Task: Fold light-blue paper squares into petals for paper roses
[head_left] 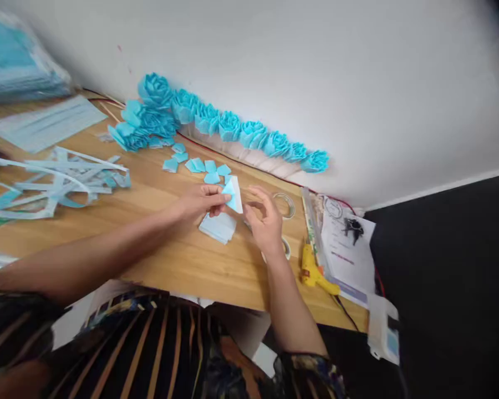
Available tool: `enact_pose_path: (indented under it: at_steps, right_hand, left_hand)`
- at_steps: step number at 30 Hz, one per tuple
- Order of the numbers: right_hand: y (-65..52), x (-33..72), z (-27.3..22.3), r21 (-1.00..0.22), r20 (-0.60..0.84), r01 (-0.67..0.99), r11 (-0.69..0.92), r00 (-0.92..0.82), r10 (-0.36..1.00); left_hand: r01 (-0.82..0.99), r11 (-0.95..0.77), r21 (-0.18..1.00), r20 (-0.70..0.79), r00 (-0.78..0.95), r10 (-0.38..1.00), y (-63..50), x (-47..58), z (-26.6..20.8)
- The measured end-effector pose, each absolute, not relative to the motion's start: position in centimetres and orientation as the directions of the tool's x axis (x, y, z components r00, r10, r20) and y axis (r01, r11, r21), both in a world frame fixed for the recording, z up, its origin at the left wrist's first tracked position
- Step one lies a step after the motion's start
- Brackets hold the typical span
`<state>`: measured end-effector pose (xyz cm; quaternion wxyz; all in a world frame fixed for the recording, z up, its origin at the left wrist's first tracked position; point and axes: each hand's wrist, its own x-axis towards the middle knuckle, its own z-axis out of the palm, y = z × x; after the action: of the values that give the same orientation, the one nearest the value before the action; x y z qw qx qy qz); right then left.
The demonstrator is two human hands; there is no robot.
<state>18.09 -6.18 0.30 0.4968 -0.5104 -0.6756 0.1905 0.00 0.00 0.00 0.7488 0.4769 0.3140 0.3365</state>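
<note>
My left hand (210, 199) pinches a small folded piece of blue and white mask fabric (233, 195) between thumb and fingers. Just right of that piece, my right hand (266, 219) has its fingers curved and apart, with nothing visible between them. Beneath the hands lies a stack of pale blue cut pieces (218, 226). Beyond them, several small blue petals (196, 164) are scattered on the wooden table (170, 271). A roll of clear tape (285, 205) rests beside my right hand, and a second roll (285, 249) is partly hidden behind the wrist.
Blue fabric roses (229, 126) on sticks lean along the wall, with more heaped at the left. Cut strips (66, 180), a flat blue sheet (45, 122) and a plastic-wrapped pack (20, 61) occupy the left. A yellow glue gun (311, 269) and papers (345, 244) lie right.
</note>
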Motion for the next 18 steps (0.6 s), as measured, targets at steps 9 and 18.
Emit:
enact_pose_path:
  at_steps: [9,18]
  right_hand:
    - [-6.32,17.7,0.97,-0.685,0.479,0.582,0.438,-0.094,0.873]
    - [-6.15,17.49,0.82,-0.814,0.366,0.482,0.325,-0.01,0.931]
  left_hand:
    - [-0.1,0.234,0.967,-0.137,0.57,0.81,-0.15,-0.29,0.48]
    - [0.02,0.131,0.991,-0.12,0.559,0.821,-0.33,-0.26,1.01]
